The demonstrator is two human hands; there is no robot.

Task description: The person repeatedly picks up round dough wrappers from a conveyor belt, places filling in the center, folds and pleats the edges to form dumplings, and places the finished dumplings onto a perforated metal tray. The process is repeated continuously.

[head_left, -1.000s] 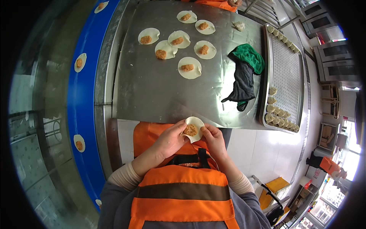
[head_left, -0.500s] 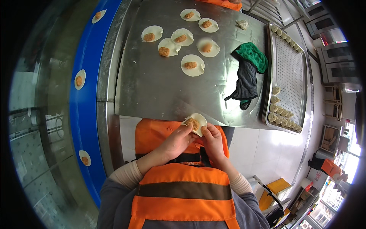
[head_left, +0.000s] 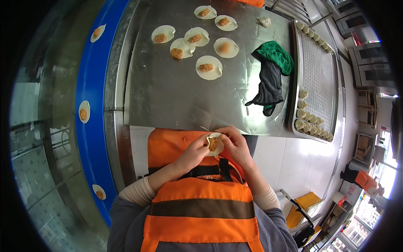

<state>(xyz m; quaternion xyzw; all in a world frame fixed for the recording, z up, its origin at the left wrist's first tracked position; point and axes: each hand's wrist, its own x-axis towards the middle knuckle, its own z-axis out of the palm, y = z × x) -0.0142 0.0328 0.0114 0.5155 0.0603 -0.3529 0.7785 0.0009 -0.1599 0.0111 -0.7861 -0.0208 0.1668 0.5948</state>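
Both hands hold a round dough wrapper point(head_left: 218, 150) with a lump of orange-brown filling on it, just off the table's near edge in front of my orange apron. My left hand point(head_left: 195, 152) pinches its left rim, which is bent up beside the filling. My right hand point(head_left: 236, 148) grips the upper right rim, fingers curled over the far side. Farther off on the metal table point(head_left: 168, 96) lie several flat wrappers, each with filling, the nearest wrapper point(head_left: 215, 74) ahead of my hands. One wrapper's filling looks blurred.
At left runs a blue conveyor belt point(head_left: 93, 75) carrying filled wrappers point(head_left: 84, 112). A green and dark grey cloth item point(head_left: 270, 82) lies right of centre. Beyond it is a perforated metal tray point(head_left: 315, 71) with rows of folded dumplings point(head_left: 311, 126). A small pale lump point(head_left: 264, 21) sits at the far right.
The wrapper in my hands has come slightly nearer, its left rim now bent up. My right hand has shifted to its upper edge. Wrappers on the belt have moved toward me.
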